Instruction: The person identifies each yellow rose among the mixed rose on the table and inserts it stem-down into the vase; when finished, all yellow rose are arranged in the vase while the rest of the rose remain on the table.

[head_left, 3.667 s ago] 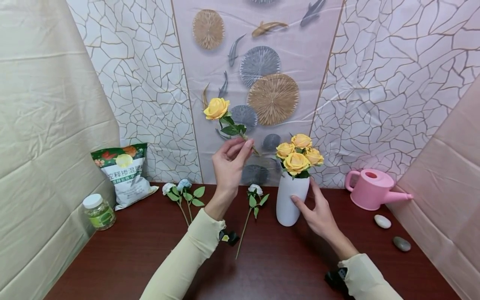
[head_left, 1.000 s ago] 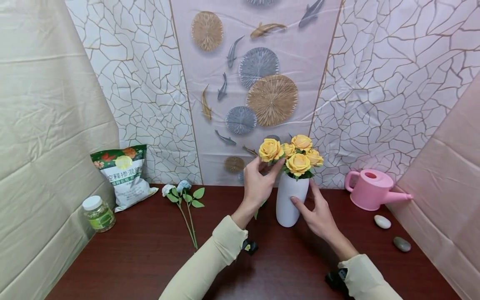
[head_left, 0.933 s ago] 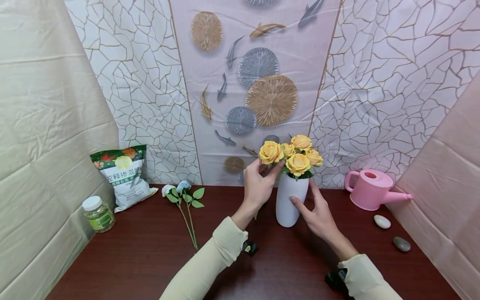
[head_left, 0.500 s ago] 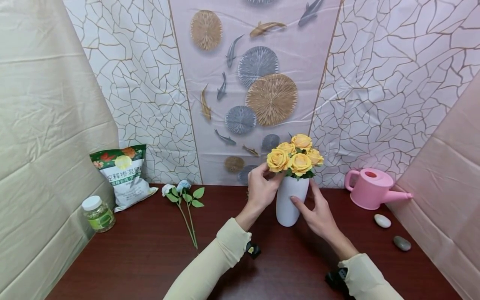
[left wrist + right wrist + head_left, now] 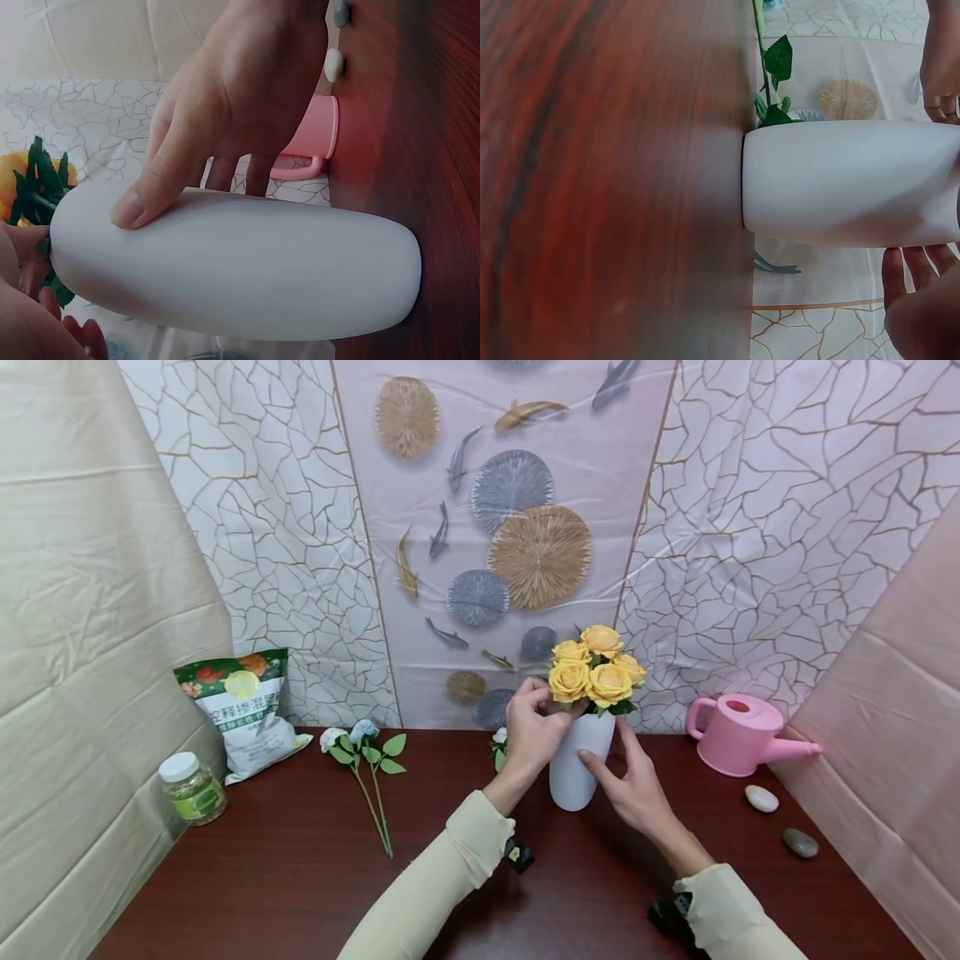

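A white vase (image 5: 573, 772) stands upright on the dark wooden table, several yellow roses crowded at its mouth. My left hand (image 5: 534, 727) is at the rim, its thumb and fingers pinching the front-left yellow rose (image 5: 568, 680) just below the bloom. That rose's lower stem is out of sight, seemingly inside the vase. My right hand (image 5: 637, 785) holds the vase from the right. In the left wrist view the right thumb (image 5: 139, 206) presses the vase's near side, the other fingers passing behind. The right wrist view has the vase (image 5: 832, 180) base on the table.
A white rose (image 5: 500, 737) lies partly hidden behind my left hand. Farther left lie a white rose (image 5: 330, 739) and a blue rose (image 5: 364, 731). A fertilizer bag (image 5: 247, 718) and a lidded jar (image 5: 193, 789) stand left; a pink watering can (image 5: 738, 735) and two stones (image 5: 761, 798) sit right.
My left hand has brought its yellow rose from the upper left to the vase, then lowered it and moved it right among the other roses. My right hand has stayed on the vase.
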`<state>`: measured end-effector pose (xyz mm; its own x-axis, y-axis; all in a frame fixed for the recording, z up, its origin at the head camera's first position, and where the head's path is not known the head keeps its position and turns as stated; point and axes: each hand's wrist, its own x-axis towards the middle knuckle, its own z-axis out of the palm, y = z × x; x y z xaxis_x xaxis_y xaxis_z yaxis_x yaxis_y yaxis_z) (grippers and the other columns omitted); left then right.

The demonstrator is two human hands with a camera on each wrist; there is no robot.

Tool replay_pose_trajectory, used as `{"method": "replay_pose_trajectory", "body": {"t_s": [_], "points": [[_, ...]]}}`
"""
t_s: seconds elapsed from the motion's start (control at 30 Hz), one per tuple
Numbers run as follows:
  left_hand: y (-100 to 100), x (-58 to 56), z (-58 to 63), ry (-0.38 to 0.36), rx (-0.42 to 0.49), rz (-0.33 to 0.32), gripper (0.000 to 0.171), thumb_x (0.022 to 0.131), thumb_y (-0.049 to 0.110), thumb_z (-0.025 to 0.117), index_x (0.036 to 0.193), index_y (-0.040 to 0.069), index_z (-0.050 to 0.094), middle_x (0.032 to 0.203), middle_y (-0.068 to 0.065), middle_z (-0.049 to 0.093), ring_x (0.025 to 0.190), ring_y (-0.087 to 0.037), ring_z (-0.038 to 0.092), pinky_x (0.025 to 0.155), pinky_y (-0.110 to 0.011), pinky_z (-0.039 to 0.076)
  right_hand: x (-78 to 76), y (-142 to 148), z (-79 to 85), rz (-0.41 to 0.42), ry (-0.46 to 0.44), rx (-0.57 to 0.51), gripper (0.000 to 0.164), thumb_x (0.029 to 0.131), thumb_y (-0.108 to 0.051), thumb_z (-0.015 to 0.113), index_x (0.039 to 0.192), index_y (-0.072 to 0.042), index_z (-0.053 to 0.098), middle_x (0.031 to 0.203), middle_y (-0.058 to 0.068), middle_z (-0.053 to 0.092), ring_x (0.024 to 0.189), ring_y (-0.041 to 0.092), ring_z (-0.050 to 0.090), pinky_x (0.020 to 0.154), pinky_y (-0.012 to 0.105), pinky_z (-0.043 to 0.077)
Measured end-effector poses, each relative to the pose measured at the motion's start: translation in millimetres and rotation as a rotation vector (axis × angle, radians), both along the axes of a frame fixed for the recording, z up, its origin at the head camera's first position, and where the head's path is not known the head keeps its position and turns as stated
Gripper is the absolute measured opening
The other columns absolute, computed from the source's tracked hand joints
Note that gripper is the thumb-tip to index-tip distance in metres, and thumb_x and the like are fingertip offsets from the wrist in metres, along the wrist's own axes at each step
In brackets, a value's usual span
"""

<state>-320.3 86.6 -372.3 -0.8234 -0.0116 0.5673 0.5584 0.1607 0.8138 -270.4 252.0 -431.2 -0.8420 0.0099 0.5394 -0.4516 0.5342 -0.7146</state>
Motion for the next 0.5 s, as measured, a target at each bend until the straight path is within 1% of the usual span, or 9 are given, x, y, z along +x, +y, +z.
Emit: {"method": "replay_pose_trajectory", "body": {"t_s": [0.1, 0.13, 0.17, 0.23, 0.3, 0.33, 0.4, 0.5], "points": [[-5, 1.6, -1.3, -0.032, 0.003, -0.03, 0.032, 0.082, 0.041, 0.083, 0.065, 0.018, 0.069, 0.08, -0.001, 0.054, 0.066, -0.012, 0.05, 0.055, -0.024, 0.044, -6.6, 3, -7.4, 0.008, 0.007, -0.003, 0.081, 0.094, -0.027, 0.072, 0.159, -0.028, 0.024, 0.14, 0.007, 0.059, 0.124, 0.023, 0.059, 0.1, 0.024, 0.049], [-7, 2.0, -1.8, -0.038, -0.001, -0.043, 0.033, 0.082, 0.042, 0.083, 0.064, 0.018, 0.069, 0.08, -0.001, 0.055, 0.066, -0.011, 0.051, 0.054, -0.024, 0.045, -8.1, 4, -8.8, 0.01, 0.009, -0.007, 0.08, 0.094, -0.027, 0.073, 0.159, -0.03, 0.025, 0.139, 0.005, 0.06, 0.123, 0.022, 0.06, 0.099, 0.021, 0.049], [-9, 2.4, -2.3, -0.043, -0.004, -0.061, 0.034, 0.082, 0.043, 0.082, 0.065, 0.018, 0.068, 0.079, -0.001, 0.055, 0.066, -0.011, 0.052, 0.054, -0.024, 0.046, -9.2, 5, -9.9, 0.015, 0.015, -0.013, 0.08, 0.094, -0.027, 0.073, 0.158, -0.032, 0.026, 0.137, 0.004, 0.061, 0.122, 0.022, 0.06, 0.098, 0.017, 0.049], [-13, 3.0, -3.7, -0.043, -0.018, -0.098, 0.035, 0.083, 0.045, 0.082, 0.066, 0.017, 0.068, 0.081, 0.001, 0.057, 0.068, -0.012, 0.054, 0.055, -0.025, 0.049, -10.0, 5, -11.2, 0.019, 0.026, -0.012, 0.08, 0.093, -0.027, 0.074, 0.157, -0.033, 0.027, 0.137, 0.004, 0.061, 0.121, 0.022, 0.061, 0.096, 0.015, 0.048], [-18, 3.7, -5.2, -0.043, -0.038, -0.13, 0.032, 0.083, 0.048, 0.08, 0.071, 0.02, 0.071, 0.085, 0.004, 0.06, 0.071, -0.012, 0.059, 0.058, -0.026, 0.053, -9.9, 6, -11.9, 0.019, 0.027, -0.011, 0.08, 0.093, -0.026, 0.074, 0.157, -0.033, 0.027, 0.138, 0.004, 0.06, 0.121, 0.02, 0.06, 0.096, 0.016, 0.049], [-21, 4.0, -6.2, -0.037, -0.048, -0.147, 0.029, 0.084, 0.048, 0.079, 0.075, 0.021, 0.072, 0.088, 0.006, 0.061, 0.074, -0.012, 0.061, 0.06, -0.027, 0.055, -9.7, 6, -12.2, 0.016, 0.027, -0.009, 0.08, 0.093, -0.026, 0.074, 0.157, -0.034, 0.027, 0.14, 0.003, 0.059, 0.122, 0.019, 0.06, 0.097, 0.02, 0.05], [-28, 4.4, -9.1, -0.026, -0.059, -0.18, 0.023, 0.086, 0.047, 0.078, 0.085, 0.025, 0.075, 0.095, 0.008, 0.065, 0.081, -0.011, 0.065, 0.068, -0.028, 0.058, -9.0, 6, -12.9, 0.009, 0.023, -0.006, 0.081, 0.093, -0.026, 0.074, 0.157, -0.034, 0.026, 0.14, 0.003, 0.058, 0.123, 0.018, 0.059, 0.098, 0.026, 0.051], [-43, 5.7, -14.2, 0.009, -0.087, -0.199, 0.019, 0.09, 0.043, 0.075, 0.102, 0.03, 0.077, 0.104, 0.011, 0.068, 0.088, -0.01, 0.069, 0.076, -0.031, 0.061, -8.7, 5, -13.0, 0.015, 0.014, -0.019, 0.081, 0.093, -0.026, 0.075, 0.157, -0.034, 0.027, 0.14, 0.002, 0.058, 0.122, 0.019, 0.059, 0.099, 0.032, 0.051]]}}
